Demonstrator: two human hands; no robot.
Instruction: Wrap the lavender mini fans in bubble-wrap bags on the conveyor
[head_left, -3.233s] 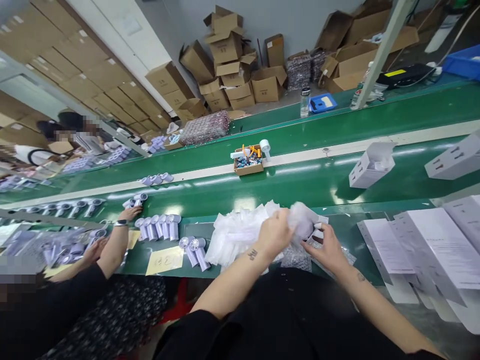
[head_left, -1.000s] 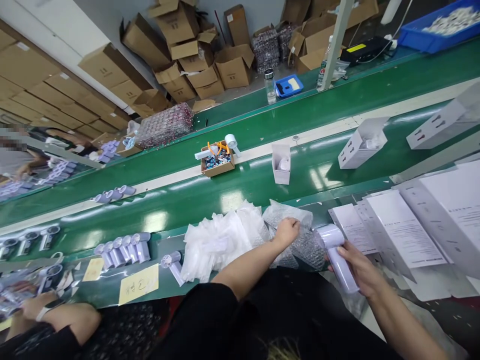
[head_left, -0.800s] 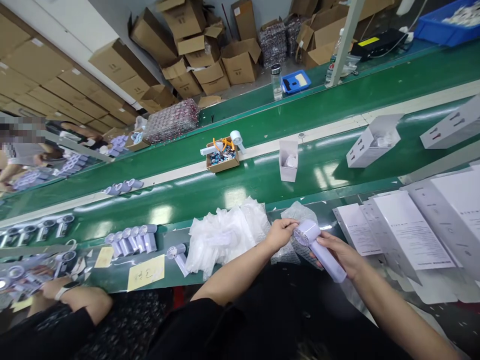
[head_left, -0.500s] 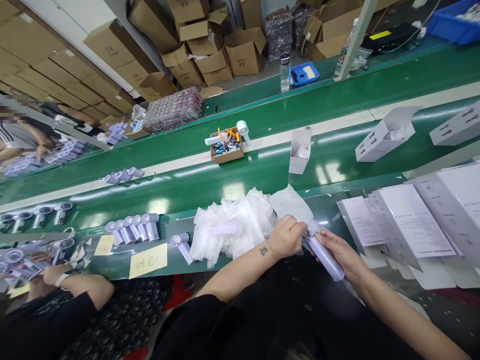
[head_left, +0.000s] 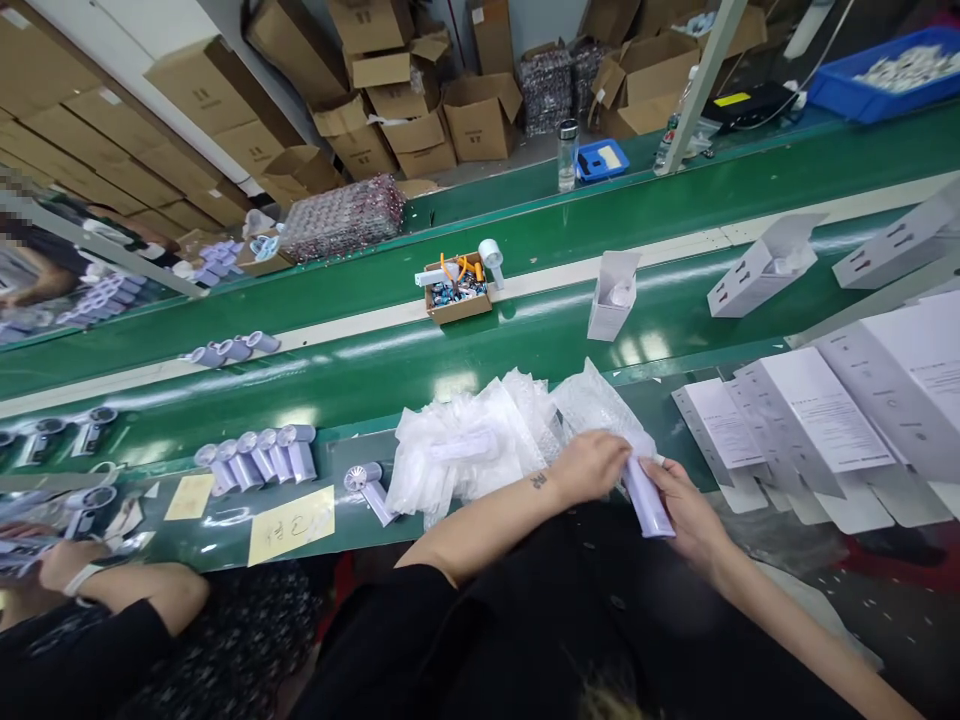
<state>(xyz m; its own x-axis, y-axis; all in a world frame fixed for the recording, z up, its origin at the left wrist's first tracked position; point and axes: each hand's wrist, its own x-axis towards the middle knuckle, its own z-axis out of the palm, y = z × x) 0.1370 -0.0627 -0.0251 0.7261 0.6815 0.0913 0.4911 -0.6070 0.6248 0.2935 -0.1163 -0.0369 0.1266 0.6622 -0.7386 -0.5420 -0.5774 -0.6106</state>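
A lavender handheld fan (head_left: 648, 505) is tilted in front of me, its handle toward my body. My right hand (head_left: 684, 508) is closed around the upper handle from the right. My left hand (head_left: 595, 466) is closed at the fan's head end, its fingers on a translucent bubble-wrap bag (head_left: 596, 395). The fan's head is hidden by the bag and my fingers. To the left, more white bubble-wrap bags (head_left: 457, 450) lie in a pile. Beside the pile lies a single lavender fan (head_left: 369, 490) with a round grille.
Several lavender fans (head_left: 259, 458) stand in a row behind a yellow note (head_left: 291, 525). Open white boxes (head_left: 829, 410) crowd the right side, and a white box (head_left: 613, 298) is on the green belt (head_left: 525, 345). A co-worker's arm (head_left: 135, 585) is at left.
The fan's head, its grille visible before, is now covered by my left hand and the bag. The handle has turned more upright in view. My left hand has shifted slightly right.
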